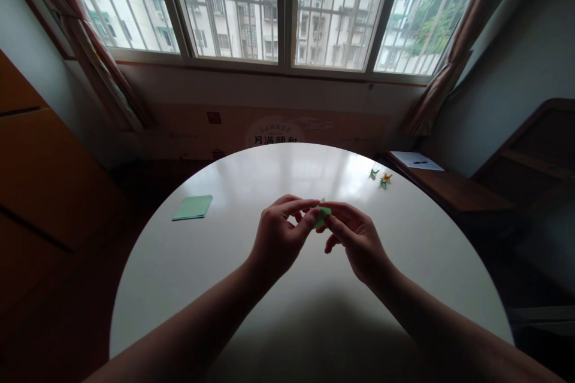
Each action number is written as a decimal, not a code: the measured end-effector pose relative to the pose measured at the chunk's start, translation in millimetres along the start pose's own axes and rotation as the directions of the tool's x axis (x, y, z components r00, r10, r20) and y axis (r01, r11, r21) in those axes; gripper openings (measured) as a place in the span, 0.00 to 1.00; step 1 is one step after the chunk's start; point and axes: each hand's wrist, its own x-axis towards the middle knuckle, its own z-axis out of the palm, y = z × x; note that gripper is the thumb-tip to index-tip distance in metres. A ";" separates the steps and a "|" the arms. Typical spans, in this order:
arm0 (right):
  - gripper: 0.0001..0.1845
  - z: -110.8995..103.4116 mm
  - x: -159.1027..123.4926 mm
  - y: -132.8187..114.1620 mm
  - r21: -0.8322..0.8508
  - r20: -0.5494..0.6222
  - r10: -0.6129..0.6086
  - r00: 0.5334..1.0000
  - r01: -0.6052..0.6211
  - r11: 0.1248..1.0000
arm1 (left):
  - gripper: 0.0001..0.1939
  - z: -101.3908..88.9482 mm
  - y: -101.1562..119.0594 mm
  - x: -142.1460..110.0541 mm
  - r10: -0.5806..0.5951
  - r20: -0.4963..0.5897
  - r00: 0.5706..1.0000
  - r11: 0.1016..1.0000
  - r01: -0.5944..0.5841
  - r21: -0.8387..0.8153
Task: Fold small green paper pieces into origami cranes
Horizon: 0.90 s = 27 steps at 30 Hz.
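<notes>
A small piece of folded green paper [321, 216] is held up above the middle of the table, between both hands. My left hand [284, 228] pinches it from the left, thumb at its near face and fingers behind. From the right, my right hand [357, 238] grips its other edge between thumb and forefinger, the lower fingers curled loosely. A pale tip of the paper pokes up over the fingertips. Its exact folds are partly hidden by the fingers.
The round white table [179, 299] carries a stack of green paper squares [193, 207] at the left. Several small folded paper figures [384, 181], green and orange, stand at the far right. Beyond the table, a paper sheet with a pen [417, 161] lies on a wooden surface [467, 194].
</notes>
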 end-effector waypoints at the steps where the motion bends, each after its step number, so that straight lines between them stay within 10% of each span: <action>1: 0.15 0.3 0.0 -0.6 0.003 -0.008 0.002 1.000 -0.002 1.000 | 0.13 0.0 0.0 0.2 -0.003 0.011 1.000 1.000 0.003 -0.019; 27: 0.13 0.6 2.0 3.3 0.048 -0.025 0.019 1.000 -0.018 0.999 | 0.19 9.0 -9.2 -2.9 -0.072 0.159 0.985 0.965 0.109 -0.239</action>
